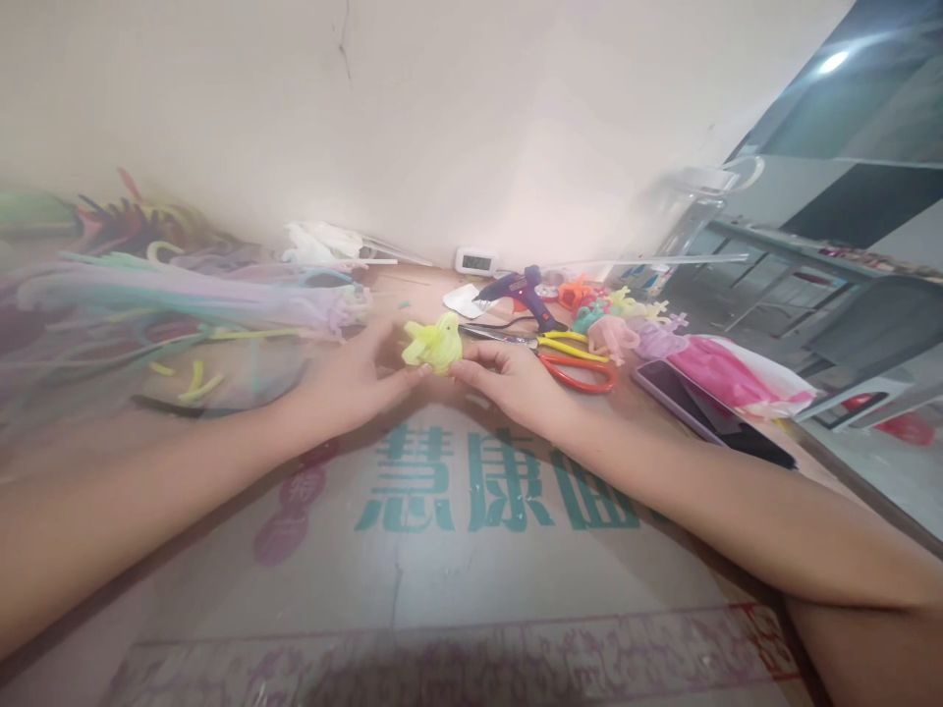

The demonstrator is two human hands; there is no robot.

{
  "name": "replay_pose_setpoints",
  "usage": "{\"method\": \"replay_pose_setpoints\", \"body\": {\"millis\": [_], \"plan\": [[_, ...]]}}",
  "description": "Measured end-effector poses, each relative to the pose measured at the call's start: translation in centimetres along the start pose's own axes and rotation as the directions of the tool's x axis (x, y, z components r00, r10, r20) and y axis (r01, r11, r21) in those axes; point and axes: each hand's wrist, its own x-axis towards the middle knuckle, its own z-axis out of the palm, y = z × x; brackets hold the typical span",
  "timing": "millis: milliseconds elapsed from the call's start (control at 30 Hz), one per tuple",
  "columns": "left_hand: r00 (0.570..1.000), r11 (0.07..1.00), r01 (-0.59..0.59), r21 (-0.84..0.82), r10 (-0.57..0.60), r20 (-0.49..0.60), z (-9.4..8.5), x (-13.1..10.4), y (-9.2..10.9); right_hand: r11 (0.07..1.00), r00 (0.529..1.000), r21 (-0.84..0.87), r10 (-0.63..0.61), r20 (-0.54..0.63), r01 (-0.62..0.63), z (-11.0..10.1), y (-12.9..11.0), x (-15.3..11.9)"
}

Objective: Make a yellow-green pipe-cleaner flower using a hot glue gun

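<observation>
A small yellow figure (434,344), fuzzy like bent pipe cleaners and shaped somewhat like a bird, is held up between my two hands above the table. My left hand (364,371) pinches its lower left side, thumb in front. From the right, my right hand (508,378) grips its lower right edge between thumb and curled fingers. Just behind my right hand lie pliers (552,344) with yellow handles and scissors (579,373) with red-orange handles. A dark blue glue gun (522,293) rests beyond them.
Bundles of pastel pipe cleaners (192,295) lie at the left, with yellow cut pieces (195,381) nearby. A white digital clock (476,260) stands by the wall. Colourful small figures (611,334), a phone (707,412) and a pink-and-white bag (737,373) sit at the right.
</observation>
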Motion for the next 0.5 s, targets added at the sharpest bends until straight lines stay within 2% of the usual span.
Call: {"method": "replay_pose_setpoints", "body": {"millis": [200, 500], "plan": [[1.000, 1.000, 0.015, 0.004, -0.016, 0.027, 0.06, -0.06, -0.10, 1.000, 1.000, 0.003, 0.017, 0.006, -0.017, 0.01, 0.10, -0.02], [0.999, 0.997, 0.036, -0.065, -0.037, -0.011, 0.01, 0.12, 0.08, 0.999, 0.999, 0.038, 0.010, 0.036, -0.011, -0.01, 0.40, 0.07]]}}
